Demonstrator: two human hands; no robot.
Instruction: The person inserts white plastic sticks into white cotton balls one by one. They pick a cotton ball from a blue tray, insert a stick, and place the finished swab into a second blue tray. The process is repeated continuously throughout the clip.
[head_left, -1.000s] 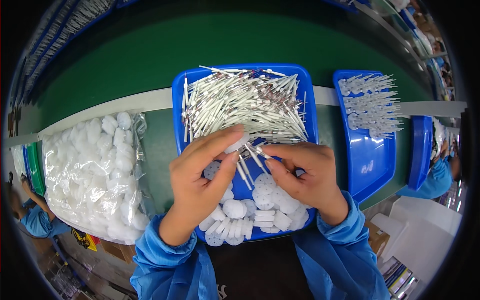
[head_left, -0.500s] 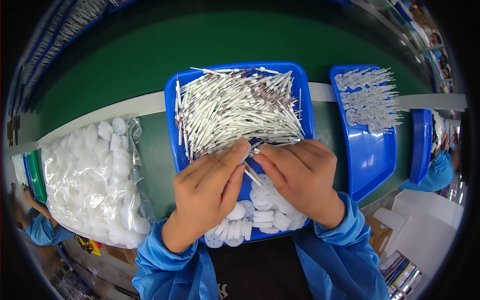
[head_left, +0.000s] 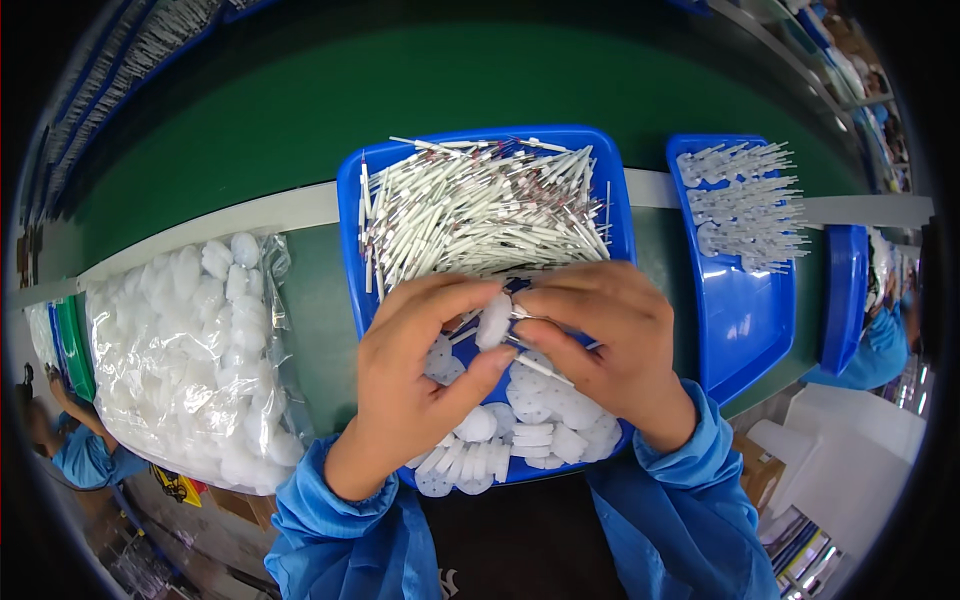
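Note:
Between the thumb and fingers of my left hand (head_left: 415, 345) is a translucent white plastic disc (head_left: 494, 321), turned nearly edge-on. My right hand (head_left: 625, 330) pinches thin white sticks (head_left: 546, 371), one slanting down to the right, with their ends at the disc's right side. Whether a stick is inside a hole of the disc is hidden by the fingers. Both hands are over a blue tray (head_left: 351, 215). At its far end lies a heap of white sticks (head_left: 480, 215) with dark ends; loose white discs (head_left: 545, 405) with small holes fill the near end.
To the left lies a clear bag (head_left: 185, 360) full of white discs. On the right, a second blue tray (head_left: 740, 330) holds discs with upright sticks (head_left: 745, 205). Another blue tray (head_left: 843, 295) stands beyond it. People in blue sleeves are at both far sides.
The disc has turned from a slant to nearly edge-on toward me. My left fingers have spread wider, and the sticks in my right hand now point down to the right.

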